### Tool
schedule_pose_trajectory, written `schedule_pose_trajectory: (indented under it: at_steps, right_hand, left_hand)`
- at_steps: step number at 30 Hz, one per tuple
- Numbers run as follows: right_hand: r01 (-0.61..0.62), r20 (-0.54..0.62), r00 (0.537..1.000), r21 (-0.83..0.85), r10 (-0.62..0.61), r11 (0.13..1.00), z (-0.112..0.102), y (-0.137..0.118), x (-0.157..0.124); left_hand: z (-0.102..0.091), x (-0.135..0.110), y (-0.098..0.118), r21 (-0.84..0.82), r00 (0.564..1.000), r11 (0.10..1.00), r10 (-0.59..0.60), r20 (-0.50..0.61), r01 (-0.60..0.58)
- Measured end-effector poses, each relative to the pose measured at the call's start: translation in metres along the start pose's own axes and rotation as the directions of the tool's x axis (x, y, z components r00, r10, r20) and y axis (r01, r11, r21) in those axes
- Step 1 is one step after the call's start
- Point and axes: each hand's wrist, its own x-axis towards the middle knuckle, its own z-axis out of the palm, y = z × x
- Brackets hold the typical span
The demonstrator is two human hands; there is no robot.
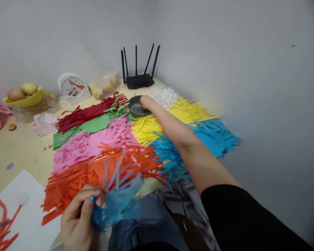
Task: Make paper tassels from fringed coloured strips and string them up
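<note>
My left hand (80, 218) is closed around a bundle of blue paper strips (115, 202) near the bottom of the view, with a few purple strips sticking up from it. My right hand (146, 101) reaches far across the table and dips its fingers into a small dark bowl (134, 108); the fingertips are hidden by the hand. Between the hands lie fringed paper sheets side by side: orange (78, 177), pink (94, 143), green (78, 130), dark red (86, 113), yellow (149, 127) and blue (214, 136).
A black router (139, 80) with antennas stands in the wall corner. White paper shreds (166, 94) lie beside the bowl. At the left stand a yellow bowl of fruit (23, 99), a small clock (72, 87) and a plastic bag (103, 85). A white sheet (23, 209) lies at the near left.
</note>
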Motion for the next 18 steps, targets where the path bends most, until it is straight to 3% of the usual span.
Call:
schedule_pose_trajectory:
  at_steps: [3, 8, 18]
  right_hand:
    - [0.007, 0.037, 0.999, -0.064, -0.005, 0.998, 0.016, 0.0, 0.01]
    - [0.053, 0.048, 0.998, -0.111, -0.048, 0.992, 0.024, 0.001, 0.017]
    - [0.115, 0.015, 0.993, -0.098, -0.114, 0.988, 0.016, -0.007, 0.012]
  left_hand:
    - [0.0, 0.008, -0.006, -0.024, 0.996, 0.999, -0.028, -0.08, 0.026]
    - [0.003, 0.013, -0.009, -0.033, 0.999, 0.999, -0.011, -0.034, 0.01]
    - [0.0, 0.007, -0.011, -0.009, 0.998, 0.998, -0.055, -0.026, 0.055]
